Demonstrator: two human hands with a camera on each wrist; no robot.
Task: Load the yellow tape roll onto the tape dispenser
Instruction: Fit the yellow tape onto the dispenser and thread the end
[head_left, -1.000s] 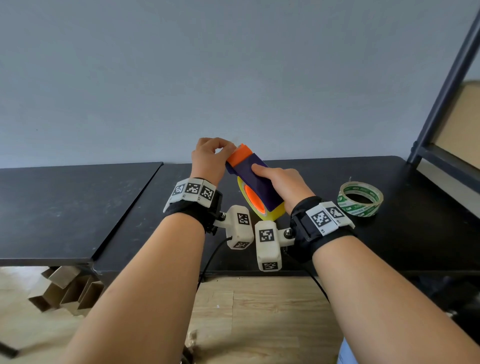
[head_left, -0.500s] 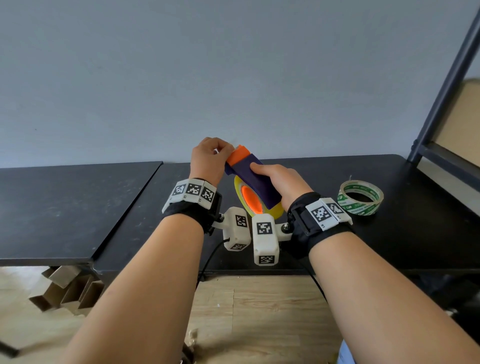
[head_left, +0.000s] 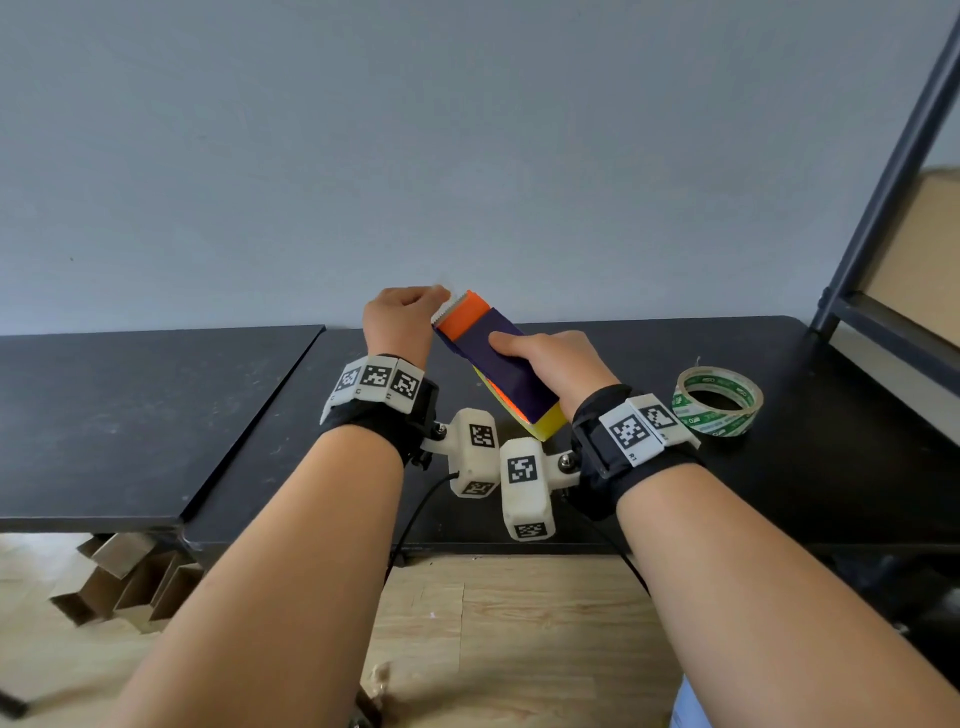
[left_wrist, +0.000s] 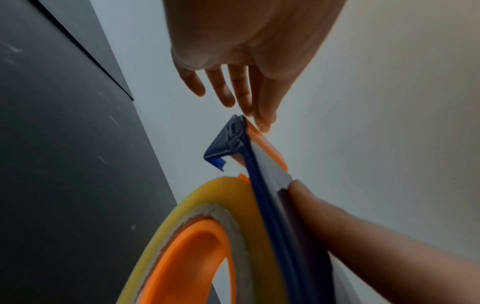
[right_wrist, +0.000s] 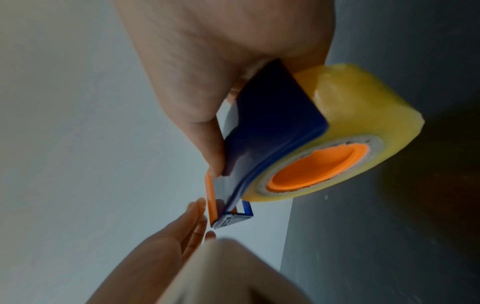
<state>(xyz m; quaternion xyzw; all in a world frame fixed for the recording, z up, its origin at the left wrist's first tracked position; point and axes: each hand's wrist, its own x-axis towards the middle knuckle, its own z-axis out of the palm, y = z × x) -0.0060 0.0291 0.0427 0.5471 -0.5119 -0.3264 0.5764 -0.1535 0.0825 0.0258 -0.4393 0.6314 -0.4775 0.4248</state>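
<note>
Clamped round the blue body of the tape dispenser (head_left: 501, 371), the right hand (head_left: 550, 364) holds it above the black table (head_left: 156, 415), thumb on top. The yellow tape roll (right_wrist: 345, 115) already sits on the orange hub at the near, lower end. The left hand (head_left: 400, 325) has loosely extended fingers (left_wrist: 262, 111) touching the orange cutter end, gripping nothing. The dispenser is probably light, stiff plastic, best held by its flat sides; its serrated blade wants avoiding, and the roll's face looks slick. Its long axis slants from near right up to far left, cutter pointing far left. A green-printed tape roll (head_left: 719, 400) lies on the table to the right.
</note>
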